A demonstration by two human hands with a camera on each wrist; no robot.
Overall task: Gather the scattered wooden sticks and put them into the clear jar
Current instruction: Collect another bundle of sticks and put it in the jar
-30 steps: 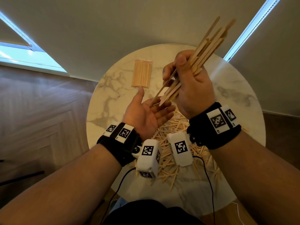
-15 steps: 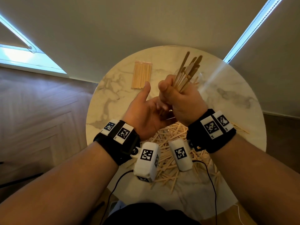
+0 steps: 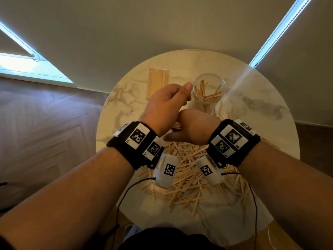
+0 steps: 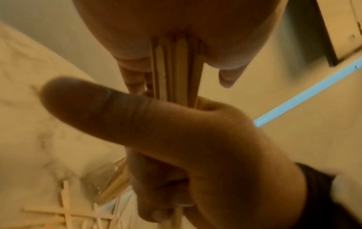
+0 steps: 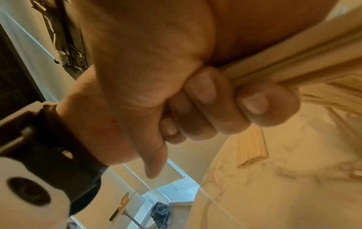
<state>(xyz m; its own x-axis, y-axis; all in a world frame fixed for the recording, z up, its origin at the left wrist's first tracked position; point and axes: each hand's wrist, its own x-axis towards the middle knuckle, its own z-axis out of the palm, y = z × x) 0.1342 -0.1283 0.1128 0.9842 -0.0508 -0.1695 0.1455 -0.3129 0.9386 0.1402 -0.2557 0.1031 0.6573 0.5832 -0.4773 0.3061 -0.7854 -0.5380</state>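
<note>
Both hands hold one bundle of wooden sticks (image 3: pixel 175 125) upright over the table. My left hand (image 3: pixel 165 107) grips its upper part, fingers curled round it and thumb raised. My right hand (image 3: pixel 193 130) grips the lower part just beneath, thumb pointing left. In the left wrist view the sticks (image 4: pixel 177 69) run from my palm down into the right fist. The right wrist view shows left fingers (image 5: pixel 203 91) wrapped round the sticks (image 5: pixel 293 62). The clear jar (image 3: pixel 222 85) stands just beyond the hands with several sticks inside. A scattered pile of sticks (image 3: pixel 187 170) lies under my wrists.
A round marble table (image 3: pixel 252 105) carries everything. A neat flat pack of thin sticks (image 3: pixel 157 83) lies at the back left, left of the jar. Cables hang from the wrist cameras over the near edge. Wooden floor surrounds the table.
The bundle, raised high in my right hand over the open left palm, has come down. My left hand has closed round it above the right. The jar is now uncovered.
</note>
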